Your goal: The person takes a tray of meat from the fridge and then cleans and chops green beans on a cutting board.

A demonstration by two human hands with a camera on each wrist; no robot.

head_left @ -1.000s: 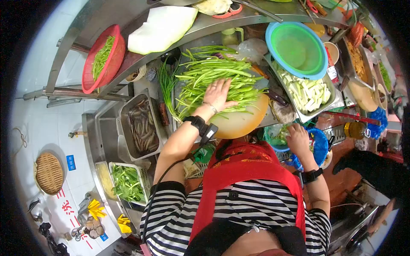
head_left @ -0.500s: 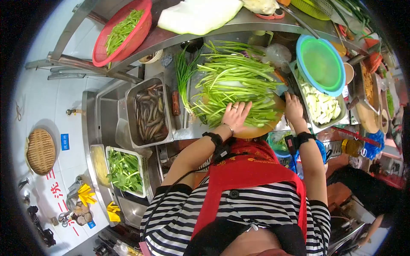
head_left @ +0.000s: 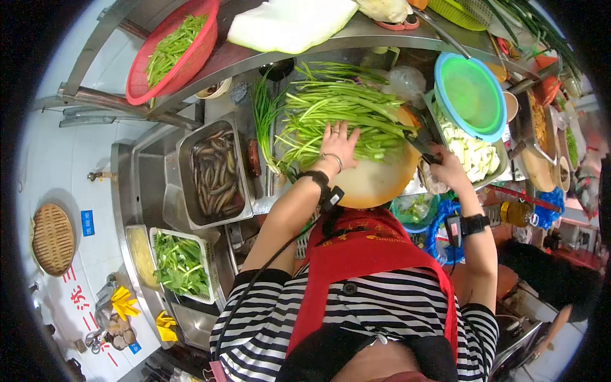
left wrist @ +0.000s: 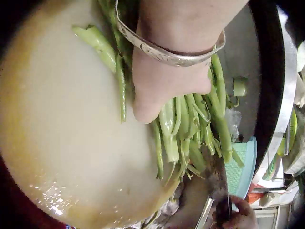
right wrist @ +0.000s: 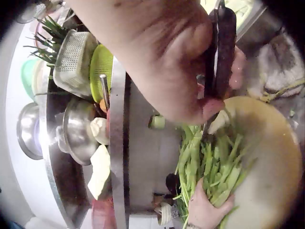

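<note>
We're pressing our left hand (head_left: 340,146), fingers spread, on the long green stems (head_left: 347,108), which are lying across the round board (head_left: 375,184). Our right hand (head_left: 450,169) is gripping the knife (head_left: 422,149), fingers curled round its dark handle. The blade is sitting at the stem ends; we're not managing to tell whether it's touching. A tray (head_left: 495,176) of pale cut pieces is standing just beside.

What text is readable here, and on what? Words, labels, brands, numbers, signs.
"二洗三": red characters on the white wall.
Blue sign on the wall: probably "洗碗池", small and soft.
Lower blue sign: too small to read.
Gold lettering on the red apron: blurred.
White label at the right wrist: too small.
No legible brands or numbers.
</note>
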